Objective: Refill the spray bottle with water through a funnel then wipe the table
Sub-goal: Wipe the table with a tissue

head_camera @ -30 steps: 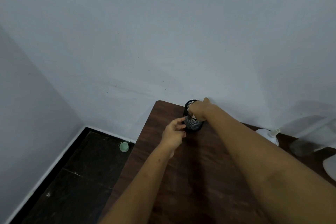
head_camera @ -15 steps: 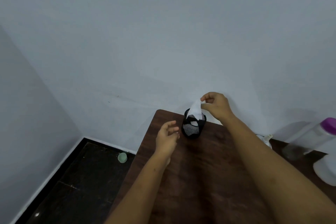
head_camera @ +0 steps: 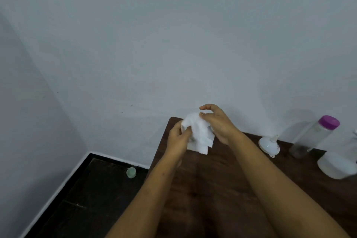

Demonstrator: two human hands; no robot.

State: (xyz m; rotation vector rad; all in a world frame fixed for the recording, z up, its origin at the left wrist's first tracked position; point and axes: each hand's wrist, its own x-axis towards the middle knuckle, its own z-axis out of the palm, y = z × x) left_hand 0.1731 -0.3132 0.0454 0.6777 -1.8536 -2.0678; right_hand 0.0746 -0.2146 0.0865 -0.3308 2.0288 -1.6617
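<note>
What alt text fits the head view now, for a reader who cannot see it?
The left hand and right hand hold a crumpled white tissue above the far corner of a dark wooden table. Farther right on the table stand a mouth-down white funnel and a clear bottle with a purple cap.

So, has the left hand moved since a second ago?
Yes. The left hand has lifted toward the far left corner of the table and now grips the tissue.

A crumpled white tissue was held up over the brown table. A white funnel was set wide end down near a clear purple-capped bottle.
</note>
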